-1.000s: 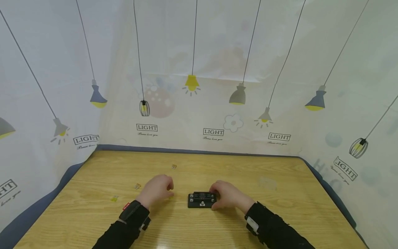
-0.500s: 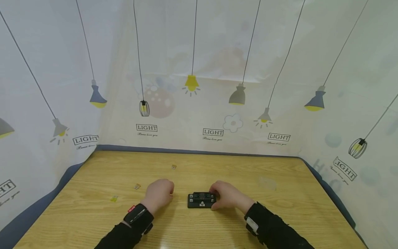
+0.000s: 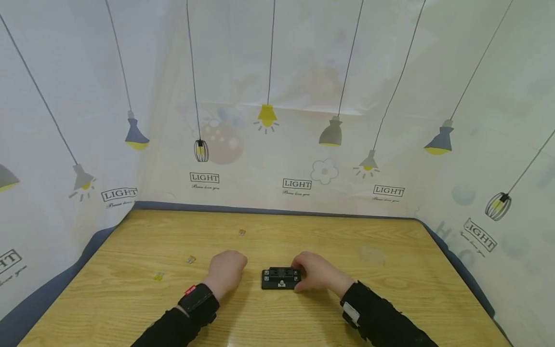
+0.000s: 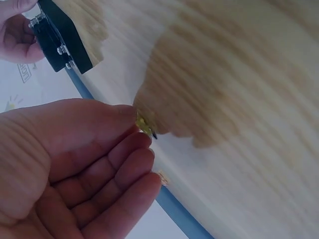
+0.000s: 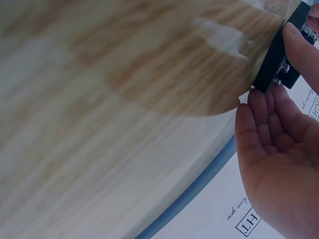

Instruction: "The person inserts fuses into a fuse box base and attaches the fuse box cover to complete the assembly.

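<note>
A pale wall covering [image 3: 256, 53] — printed with hanging lamps [image 3: 267, 113], a flower [image 3: 324, 171] and the word LIGHT [image 3: 297, 183] — rises behind a wooden table [image 3: 412, 270] and blue strip [image 3: 173, 206].

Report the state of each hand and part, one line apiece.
Left hand: pinching the small yellow piece.
Small yellow piece: pinched, partly hidden.
Right hand: gripping the black block.
Black block: held at its right end.
Yellow-green piece: unheld on the table.
Middle piece: lying unheld.
Far piece: lying unheld.

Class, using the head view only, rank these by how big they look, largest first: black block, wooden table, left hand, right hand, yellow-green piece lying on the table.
1. Wooden table
2. Left hand and right hand, too alike to rank
3. Black block
4. Yellow-green piece
</note>
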